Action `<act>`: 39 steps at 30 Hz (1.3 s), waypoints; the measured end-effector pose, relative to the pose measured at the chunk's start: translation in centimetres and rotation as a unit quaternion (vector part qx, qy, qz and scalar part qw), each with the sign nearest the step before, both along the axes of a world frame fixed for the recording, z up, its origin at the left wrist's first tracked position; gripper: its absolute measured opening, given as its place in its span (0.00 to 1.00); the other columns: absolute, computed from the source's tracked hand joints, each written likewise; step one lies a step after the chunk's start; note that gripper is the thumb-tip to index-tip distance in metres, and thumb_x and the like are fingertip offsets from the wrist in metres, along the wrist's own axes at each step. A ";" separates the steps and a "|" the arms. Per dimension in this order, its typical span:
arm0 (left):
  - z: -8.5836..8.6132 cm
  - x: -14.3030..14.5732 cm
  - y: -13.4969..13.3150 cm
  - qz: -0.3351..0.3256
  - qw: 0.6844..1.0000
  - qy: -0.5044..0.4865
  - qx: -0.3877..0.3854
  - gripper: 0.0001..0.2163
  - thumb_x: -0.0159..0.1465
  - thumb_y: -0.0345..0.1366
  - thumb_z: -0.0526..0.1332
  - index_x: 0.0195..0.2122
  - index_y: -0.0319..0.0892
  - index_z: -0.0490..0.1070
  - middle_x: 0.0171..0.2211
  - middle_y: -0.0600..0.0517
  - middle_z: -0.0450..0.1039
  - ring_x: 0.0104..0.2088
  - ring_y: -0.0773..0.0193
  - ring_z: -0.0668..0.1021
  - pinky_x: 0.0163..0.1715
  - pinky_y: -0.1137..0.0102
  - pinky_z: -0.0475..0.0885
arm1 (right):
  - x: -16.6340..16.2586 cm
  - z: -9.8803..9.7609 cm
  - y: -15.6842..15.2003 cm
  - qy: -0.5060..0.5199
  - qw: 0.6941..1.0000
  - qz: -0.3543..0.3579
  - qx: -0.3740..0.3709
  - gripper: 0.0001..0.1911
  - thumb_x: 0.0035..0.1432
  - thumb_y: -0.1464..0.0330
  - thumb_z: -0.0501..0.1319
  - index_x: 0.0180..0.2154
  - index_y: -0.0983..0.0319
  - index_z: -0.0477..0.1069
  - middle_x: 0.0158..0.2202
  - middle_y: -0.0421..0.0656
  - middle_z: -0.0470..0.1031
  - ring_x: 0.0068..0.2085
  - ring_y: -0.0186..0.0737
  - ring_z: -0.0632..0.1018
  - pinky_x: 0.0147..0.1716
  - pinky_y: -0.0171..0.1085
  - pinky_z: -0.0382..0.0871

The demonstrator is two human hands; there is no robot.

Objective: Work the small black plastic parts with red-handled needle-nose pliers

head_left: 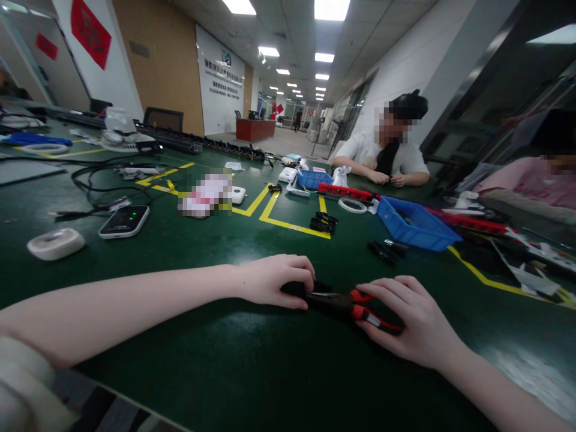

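Note:
My right hand (411, 315) is wrapped round the red handles of a pair of pliers (344, 302), whose dark jaws point left. At the tips of those jaws, my left hand (279, 281) pinches a small black part (294, 288), mostly covered by my fingers; its exact kind is hard to make out. The jaws reach up to this black part, but whether they grip it I cannot tell. Both hands are low over the green table (270, 366). Beyond them lie black pieces (323, 222) on yellow tape and more black pieces (387, 249) further right.
A blue bin (416, 225) stands right of centre, with a smaller blue bin (314, 179) behind. On the left are a tape roll (56, 244), a white-edged device (125, 222), a phone (204, 197) and black cables (90, 186). A co-worker (387, 150) sits across the table, another person at far right.

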State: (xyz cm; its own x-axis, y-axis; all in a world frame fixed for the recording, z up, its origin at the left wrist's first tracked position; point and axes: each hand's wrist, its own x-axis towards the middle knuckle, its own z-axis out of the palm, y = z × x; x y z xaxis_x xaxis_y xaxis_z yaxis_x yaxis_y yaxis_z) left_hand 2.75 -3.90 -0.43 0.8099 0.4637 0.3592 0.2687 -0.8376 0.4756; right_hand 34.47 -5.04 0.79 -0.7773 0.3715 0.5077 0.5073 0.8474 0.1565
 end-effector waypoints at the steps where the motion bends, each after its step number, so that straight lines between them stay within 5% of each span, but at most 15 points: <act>1: 0.0 0.0 0.0 -0.001 1.000 0.000 0.003 0.09 0.64 0.35 0.69 0.43 0.40 0.73 0.50 0.44 0.71 0.49 0.56 0.76 0.49 0.64 0.72 | 0.0 0.0 0.0 0.000 1.000 -0.002 0.004 0.19 0.59 0.62 0.65 0.50 0.60 0.71 0.42 0.47 0.81 0.38 0.44 0.80 0.41 0.45 0.68; 17: 0.2 0.0 0.0 0.017 1.000 0.021 -0.007 0.08 0.65 0.36 0.68 0.43 0.39 0.75 0.47 0.45 0.73 0.47 0.56 0.76 0.46 0.65 0.71 | 0.0 -0.1 -0.1 0.008 0.998 -0.021 0.062 0.22 0.60 0.62 0.64 0.54 0.60 0.69 0.44 0.48 0.80 0.40 0.47 0.79 0.45 0.49 0.67; 39: 0.1 0.1 0.2 -0.010 1.000 0.009 0.016 0.07 0.66 0.34 0.67 0.44 0.41 0.74 0.49 0.45 0.76 0.47 0.56 0.76 0.49 0.63 0.70 | 0.1 0.1 0.0 0.009 0.999 0.003 0.033 0.20 0.59 0.63 0.65 0.52 0.60 0.70 0.42 0.47 0.81 0.39 0.45 0.80 0.42 0.47 0.68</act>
State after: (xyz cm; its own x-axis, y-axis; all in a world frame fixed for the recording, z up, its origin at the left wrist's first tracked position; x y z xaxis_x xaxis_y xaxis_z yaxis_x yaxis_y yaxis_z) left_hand 2.81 -3.74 -0.34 0.8260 0.4351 0.3583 0.2599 -0.8581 0.4429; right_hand 34.60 -4.99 0.86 -0.7698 0.3319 0.5452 0.5048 0.8393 0.2019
